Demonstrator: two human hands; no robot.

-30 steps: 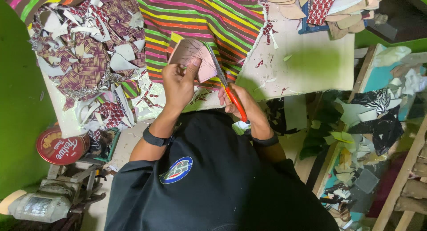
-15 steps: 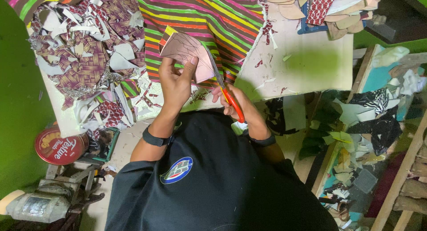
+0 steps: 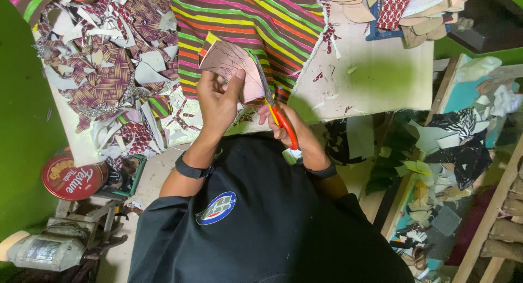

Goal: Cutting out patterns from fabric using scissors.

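Gripping a pinkish cut-out piece (image 3: 231,65) between thumb and fingers, the left hand (image 3: 218,100) holds it up over the near edge of the surface (image 3: 381,70), its fingers closed on the sheet's lower part. The right hand (image 3: 286,125) is wrapped around the red handles of a pair of scissors (image 3: 275,108), whose blades run up along the right edge of the piece; whether the blades are parted or closed is hard to tell from here. Both hands sit close together, just left of the middle of the view, above the person's black shirt (image 3: 256,223). A dark band (image 3: 190,167) circles the left wrist.

Behind the piece, farther off, lies a striped cloth (image 3: 256,16) in green, pink, orange and brown. To its left a heap of patterned scraps (image 3: 103,59) covers the far left of the surface, with more trimmings spilling toward the near edge. At the far right of the surface rests a stack of tan shoe-sole shapes (image 3: 392,5). Low on the left, off the surface, stands a round red tin (image 3: 71,177), and nearer still a small grey machine (image 3: 49,250). On the right, more fabric offcuts (image 3: 463,141) are piled beside wooden slats (image 3: 496,207).
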